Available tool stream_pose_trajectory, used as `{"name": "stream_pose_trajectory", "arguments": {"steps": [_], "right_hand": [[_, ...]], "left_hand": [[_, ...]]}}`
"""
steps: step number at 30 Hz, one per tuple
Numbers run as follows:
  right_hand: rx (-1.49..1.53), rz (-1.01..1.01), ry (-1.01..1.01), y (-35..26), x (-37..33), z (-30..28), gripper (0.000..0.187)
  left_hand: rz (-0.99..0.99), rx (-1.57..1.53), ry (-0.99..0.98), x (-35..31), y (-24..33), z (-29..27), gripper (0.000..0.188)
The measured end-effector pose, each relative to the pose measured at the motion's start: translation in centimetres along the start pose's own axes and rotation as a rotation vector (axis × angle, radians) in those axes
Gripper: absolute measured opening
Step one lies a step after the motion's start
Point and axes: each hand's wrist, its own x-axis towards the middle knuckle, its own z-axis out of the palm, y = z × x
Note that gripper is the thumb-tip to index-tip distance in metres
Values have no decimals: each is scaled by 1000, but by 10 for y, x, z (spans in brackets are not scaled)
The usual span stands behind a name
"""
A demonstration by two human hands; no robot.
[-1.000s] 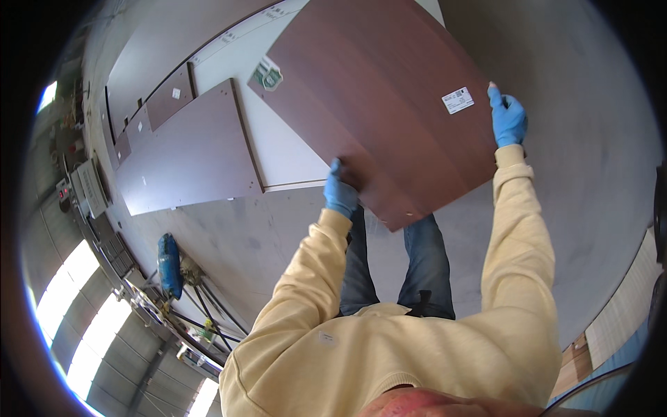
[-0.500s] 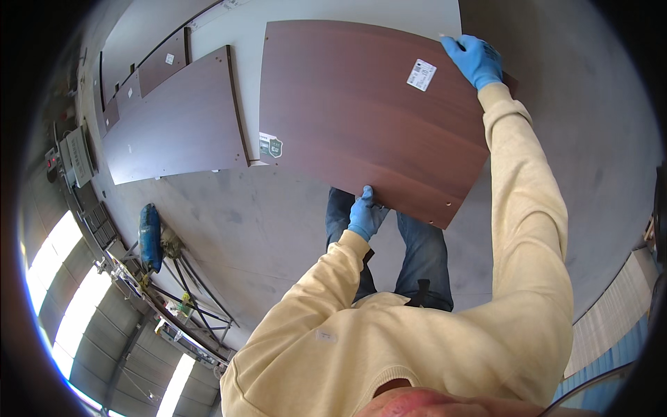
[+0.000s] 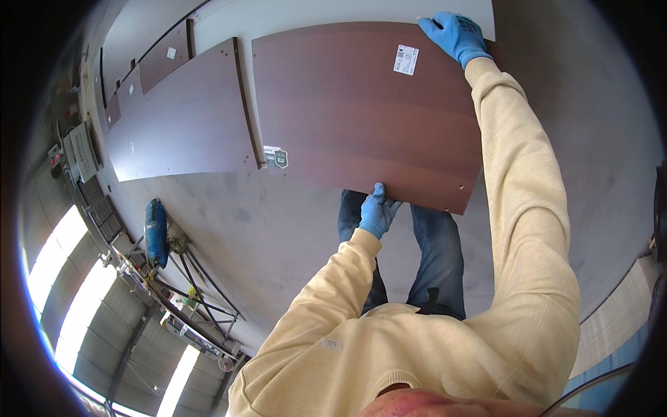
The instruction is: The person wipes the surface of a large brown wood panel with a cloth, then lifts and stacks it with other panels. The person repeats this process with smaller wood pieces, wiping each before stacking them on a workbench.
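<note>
— Underfoot and around?
— Smooth grey concrete floor (image 3: 229,229); more dark brown boards (image 3: 180,128) laid flat at left, bright hall windows (image 3: 62,278) low left.
— And the large reddish-brown wood-laminate panel (image 3: 368,111)?
— Up off the floor, clamped between blue-gloved left hand (image 3: 377,212) at near edge and blue-gloved right hand (image 3: 455,36) at far corner.

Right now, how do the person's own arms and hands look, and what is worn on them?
Both hands wear bright blue work gloves: the left hand and the right hand. The right glove shows faint dark print on its back. Both arms are covered by long sleeves of a pale yellow sweatshirt, loose and creased, with ribbed cuffs that meet the gloves at the wrists.
</note>
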Motion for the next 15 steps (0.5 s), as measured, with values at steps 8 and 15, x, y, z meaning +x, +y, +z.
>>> {"name": "stream_pose_trajectory", "arguments": {"steps": [8, 15], "right_hand": [[-62, -72, 37, -24, 17, 19, 49], [-48, -84, 133, -37, 19, 25, 43]], "left_hand": [[-34, -167, 61, 20, 8, 20, 45], [-47, -243, 85, 32, 14, 24, 41]]}}
